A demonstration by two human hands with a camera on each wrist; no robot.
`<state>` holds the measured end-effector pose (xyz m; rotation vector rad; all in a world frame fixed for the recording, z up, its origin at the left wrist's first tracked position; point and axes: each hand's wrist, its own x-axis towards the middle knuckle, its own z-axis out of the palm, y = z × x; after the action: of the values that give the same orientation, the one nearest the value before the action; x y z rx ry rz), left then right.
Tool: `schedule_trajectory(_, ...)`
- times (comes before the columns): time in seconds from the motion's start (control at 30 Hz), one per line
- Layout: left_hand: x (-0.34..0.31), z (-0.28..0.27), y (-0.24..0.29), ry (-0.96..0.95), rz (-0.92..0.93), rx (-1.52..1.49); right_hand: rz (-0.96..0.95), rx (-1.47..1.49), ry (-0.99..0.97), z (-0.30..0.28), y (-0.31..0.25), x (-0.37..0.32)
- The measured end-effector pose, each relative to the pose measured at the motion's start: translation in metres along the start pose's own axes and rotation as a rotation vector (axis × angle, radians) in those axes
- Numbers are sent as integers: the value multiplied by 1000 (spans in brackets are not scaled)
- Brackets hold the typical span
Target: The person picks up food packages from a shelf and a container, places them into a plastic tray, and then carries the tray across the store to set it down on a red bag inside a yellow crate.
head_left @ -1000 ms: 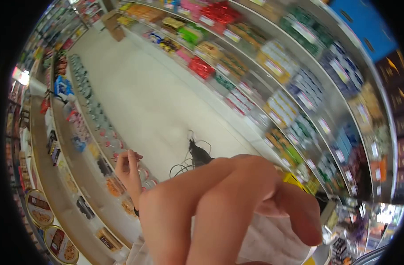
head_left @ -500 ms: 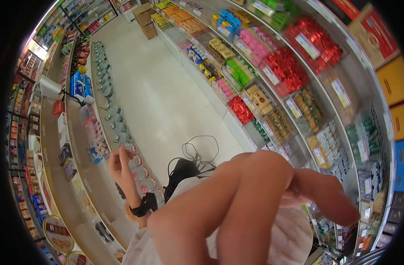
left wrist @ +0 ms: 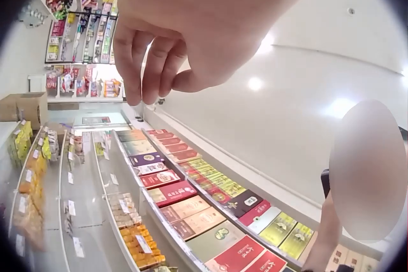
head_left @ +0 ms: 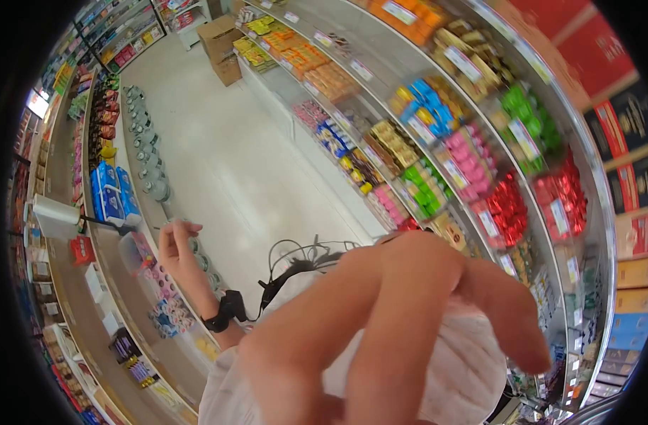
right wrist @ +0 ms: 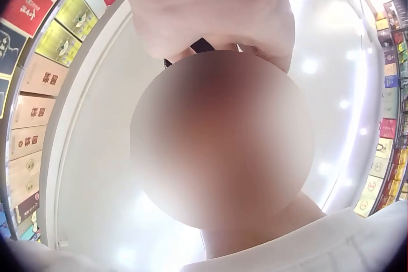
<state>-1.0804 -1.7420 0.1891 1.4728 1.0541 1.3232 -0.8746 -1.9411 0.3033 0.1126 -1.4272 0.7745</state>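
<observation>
In the head view my right hand (head_left: 416,283) looms large right under the lens, its fingers bent and their tips out of sight. The right wrist view has this hand (right wrist: 210,14) raised at my head, above a blurred oval. A small black piece (right wrist: 203,45) shows under its fingers; whether they grip it I cannot tell. My left hand (head_left: 179,244) hangs in the air beside the left shelves, holding nothing, a black band (head_left: 228,310) around its wrist. In the left wrist view the fingers of this hand (left wrist: 185,42) droop, loosely curled.
Sloping shelves (head_left: 381,78) of bright wrapped packs line the right, with boxes (head_left: 625,134) above them. Left shelves carry blue packs (head_left: 111,195); clear jars (head_left: 147,152) stand along their foot. Cardboard boxes (head_left: 221,49) sit at the aisle's far end. Black cables (head_left: 296,255) show near my body.
My head view has turned, so the right-hand shelf goods now appear farther right and lower. The left hand remains raised on the left. My right hand keeps close under the lens.
</observation>
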Motion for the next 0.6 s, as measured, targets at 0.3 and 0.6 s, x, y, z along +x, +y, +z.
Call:
schedule_trajectory(0.3, 221, 78, -85, -144, -51, 45, 12, 14, 41, -212, 143, 84)
schedule_trajectory(0.6, 466, 178, -129, -78, -37, 186, -56, 172, 49, -474, 269, 160)
